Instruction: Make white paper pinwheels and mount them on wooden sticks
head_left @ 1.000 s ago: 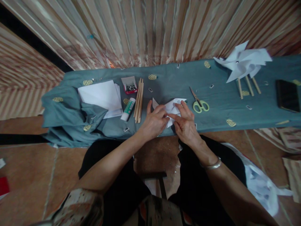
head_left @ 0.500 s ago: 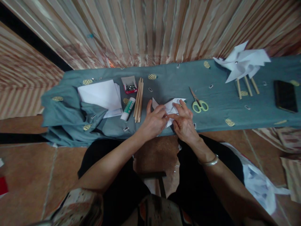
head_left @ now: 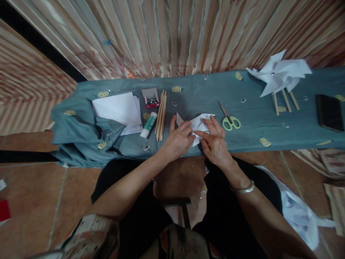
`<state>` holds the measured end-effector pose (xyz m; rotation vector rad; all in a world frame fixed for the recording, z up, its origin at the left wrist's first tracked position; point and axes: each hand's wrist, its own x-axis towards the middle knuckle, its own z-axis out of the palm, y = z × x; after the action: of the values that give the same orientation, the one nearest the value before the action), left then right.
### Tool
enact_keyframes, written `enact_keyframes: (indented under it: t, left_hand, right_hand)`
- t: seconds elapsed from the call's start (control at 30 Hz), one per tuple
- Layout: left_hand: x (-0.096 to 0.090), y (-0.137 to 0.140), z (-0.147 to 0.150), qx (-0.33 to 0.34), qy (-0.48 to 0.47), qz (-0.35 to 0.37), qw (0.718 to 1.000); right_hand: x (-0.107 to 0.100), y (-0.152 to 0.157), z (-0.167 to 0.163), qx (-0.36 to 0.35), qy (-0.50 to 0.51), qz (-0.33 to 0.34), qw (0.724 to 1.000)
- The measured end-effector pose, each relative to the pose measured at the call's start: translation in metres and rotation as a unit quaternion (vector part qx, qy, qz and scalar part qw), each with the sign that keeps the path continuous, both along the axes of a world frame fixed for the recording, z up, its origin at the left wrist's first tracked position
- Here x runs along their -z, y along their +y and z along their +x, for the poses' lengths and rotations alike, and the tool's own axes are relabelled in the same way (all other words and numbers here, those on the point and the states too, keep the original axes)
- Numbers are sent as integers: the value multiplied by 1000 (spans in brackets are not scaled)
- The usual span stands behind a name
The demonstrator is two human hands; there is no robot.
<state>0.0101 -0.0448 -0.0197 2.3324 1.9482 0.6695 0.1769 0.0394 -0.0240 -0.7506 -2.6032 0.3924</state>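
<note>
A white paper pinwheel [head_left: 199, 124], with pointed corners and curled blades and no stick visible, lies at the table's front edge under both my hands. My left hand [head_left: 181, 139] has its fingers bunched on the middle of the paper, thumb out to the left. From the right, my right hand [head_left: 215, 142] grips the paper, its fingers bent over the right blade and one fingertip reaching the centre beside my left fingers. What lies under the fingertips is hidden. Green-handled scissors [head_left: 230, 122] rest just right of my right hand. Thin wooden sticks [head_left: 161, 116] lie left of my left hand.
Beside the sticks are a glue stick [head_left: 148, 125], an open box of metal pins [head_left: 151, 99] and a stack of white paper [head_left: 115, 109]. Finished pinwheels on sticks [head_left: 280, 72] and a black phone [head_left: 329, 112] lie to the right on the green tablecloth [head_left: 199, 90].
The view has shifted slightly, so everything sits a little further right. Both hands stay on the paper pinwheel with almost the same grip.
</note>
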Motion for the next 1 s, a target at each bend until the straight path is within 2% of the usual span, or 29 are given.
enact_keyframes:
  t: [0.27,0.5,0.87,1.0]
  left_hand:
    - [0,0,-1,0,-5,-5,1000]
    - [-2,-3,-5,-4,-21,-8,1000]
    - [-11,-8,-24,-70,-82,30,994]
    - [-10,-10,-31,-96,-136,42,985]
  right_hand:
    - [-3,0,0,-16,-29,16,999]
    - [-11,-1,1,-30,-60,3,998]
    - [-8,0,-3,-21,-42,22,999]
    - [-7,3,-6,-20,-24,36,999]
